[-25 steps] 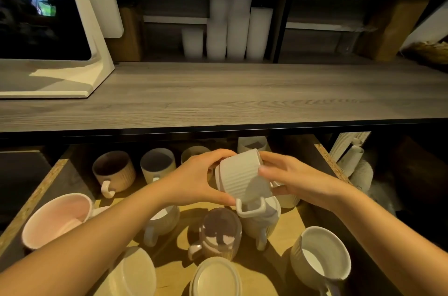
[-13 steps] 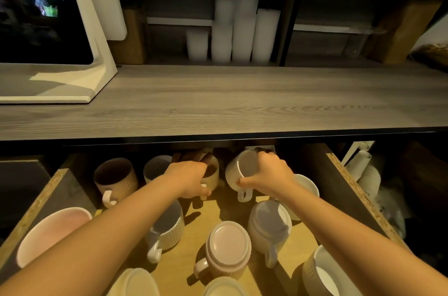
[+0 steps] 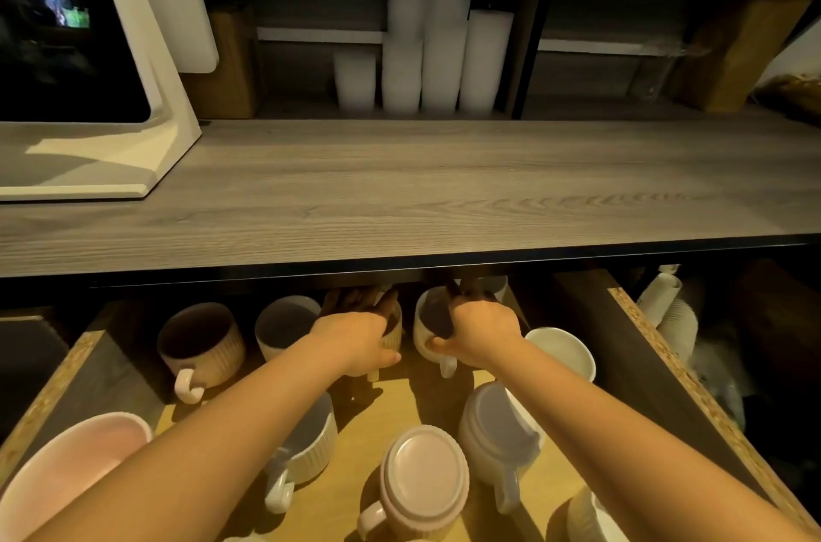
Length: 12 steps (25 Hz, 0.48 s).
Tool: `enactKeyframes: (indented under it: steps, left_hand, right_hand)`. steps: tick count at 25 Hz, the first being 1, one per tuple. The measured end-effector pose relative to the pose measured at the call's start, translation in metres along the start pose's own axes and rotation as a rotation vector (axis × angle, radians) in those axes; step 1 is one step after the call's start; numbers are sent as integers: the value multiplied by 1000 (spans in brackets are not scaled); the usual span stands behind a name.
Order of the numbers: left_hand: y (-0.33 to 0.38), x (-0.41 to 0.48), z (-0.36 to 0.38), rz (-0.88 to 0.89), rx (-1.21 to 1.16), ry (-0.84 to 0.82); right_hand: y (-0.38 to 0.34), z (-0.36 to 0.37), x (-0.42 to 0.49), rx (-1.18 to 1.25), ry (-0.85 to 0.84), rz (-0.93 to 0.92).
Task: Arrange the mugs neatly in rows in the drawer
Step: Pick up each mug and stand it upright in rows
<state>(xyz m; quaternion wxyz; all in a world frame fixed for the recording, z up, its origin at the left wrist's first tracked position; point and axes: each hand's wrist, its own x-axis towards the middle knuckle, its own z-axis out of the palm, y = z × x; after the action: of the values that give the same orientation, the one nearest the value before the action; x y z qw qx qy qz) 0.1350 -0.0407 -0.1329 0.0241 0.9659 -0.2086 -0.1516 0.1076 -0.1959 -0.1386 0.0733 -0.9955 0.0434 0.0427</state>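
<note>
An open wooden drawer (image 3: pixel 666 368) below the counter holds several ribbed mugs. In its back row stand a brown mug (image 3: pixel 202 348), a grey mug (image 3: pixel 284 326), a tan mug (image 3: pixel 393 330) and a white ribbed mug (image 3: pixel 428 330). My left hand (image 3: pixel 355 341) grips the tan mug, fingers over its rim. My right hand (image 3: pixel 482 332) holds the white ribbed mug upright at the back, handle toward me. In front, a pink mug (image 3: pixel 422 484) and a white mug (image 3: pixel 500 430) stand upside down. A white mug (image 3: pixel 306 444) sits under my left forearm.
A grey wooden counter (image 3: pixel 400 195) overhangs the drawer's back. On it stands a white monitor stand (image 3: pixel 146 53); stacked white cups (image 3: pixel 435 44) fill the shelf behind. A pink bowl (image 3: pixel 66 470) sits front left, a white bowl (image 3: pixel 564 352) right. Paper cups (image 3: pixel 671 310) lie beside the drawer.
The white ribbed mug was turned upright and carried from mid-drawer to the back row. Both hands have reached deeper under the counter, the left one onto the tan mug.
</note>
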Motion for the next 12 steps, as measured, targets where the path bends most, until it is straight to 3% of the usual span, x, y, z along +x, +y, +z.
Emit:
enactKeyframes:
  steps: [4,8,12]
  left_hand:
    - [19,0,-3,112,-67,53]
    - [40,8,0,151,-154,52]
    - [57,22,4,77,-158,45]
  right_hand:
    - [35,-11,-18,-43,94,-21]
    - [83,-22,-26,-11,-16,52]
    - [82,-22,5,234,-116,132]
